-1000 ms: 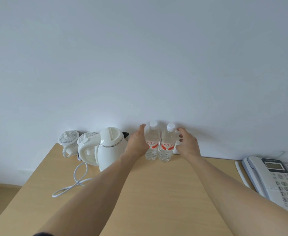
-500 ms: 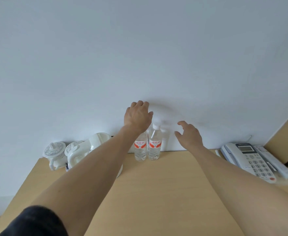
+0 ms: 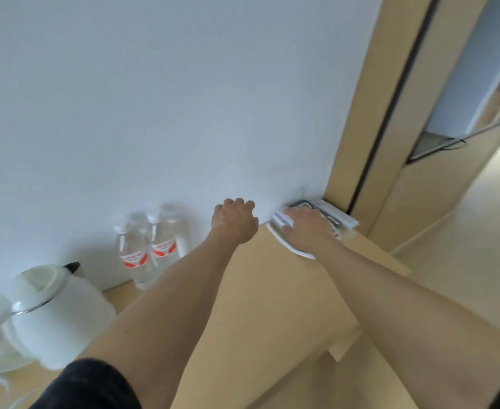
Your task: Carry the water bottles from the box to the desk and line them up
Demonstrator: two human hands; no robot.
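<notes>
Standing side by side at the back edge of the bench [image 3: 272,305], two water bottles [image 3: 148,252] touch each other against the wall.

Both bottles are upright, clear, with red-and-white labels, blurred in the head view. A white kettle [image 3: 50,314] sits near them toward the bench's left end. The left hand [image 3: 235,221] hangs above the bench to the right of the bottles, apart from them, fingers loosely curled and holding nothing. The right hand [image 3: 307,227] lies over a telephone [image 3: 316,214] at the bench's back right corner; whether it grips it I cannot tell.
</notes>
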